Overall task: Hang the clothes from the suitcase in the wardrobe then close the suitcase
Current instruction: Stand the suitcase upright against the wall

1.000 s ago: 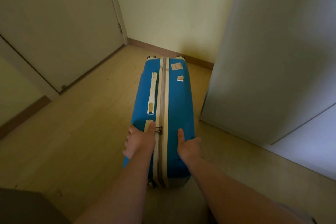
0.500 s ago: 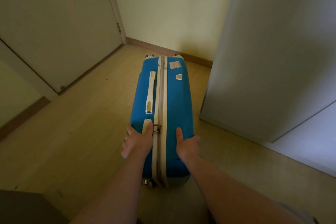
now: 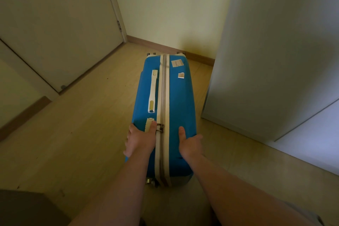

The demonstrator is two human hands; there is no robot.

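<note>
Nearest the wearer, the left grip [image 3: 141, 141] lay open against the left top edge of the blue suitcase [image 3: 174, 97], its fingers [image 3: 128, 150] straight down the side wall and its thumb on top, touching the zip pulls [image 3: 160, 127]. Across the zip [image 3: 163, 88], the right grip [image 3: 190, 143] pressed the opposite edge with its thumb flat on top. Its fingers went over the right side out of view, so how far they curled could not be told. Neither held a handle, and the case seemed merely squeezed between two palms. It stood on the wooden floor [image 3: 73, 134] on one narrow side, zipped shut along the top. The white side handle [image 3: 153, 90] sat untouched just left of the zip, with two torn stickers [image 3: 177, 63] farther along. No clothes showed. Near its right flank rose the pale wardrobe panel [image 3: 275, 60], and farther off stood a door [image 3: 55, 24] and the back wall [image 3: 165, 5]. The danger, as I judged it, lay in the balance. A tall case on a thin edge, held only by pressure on smooth shell, could slip from the palms and tip, knocking the wardrobe on the right or slapping the floor on the left. A thumb so close to the pulls could be nipped if the case rolled.
</note>
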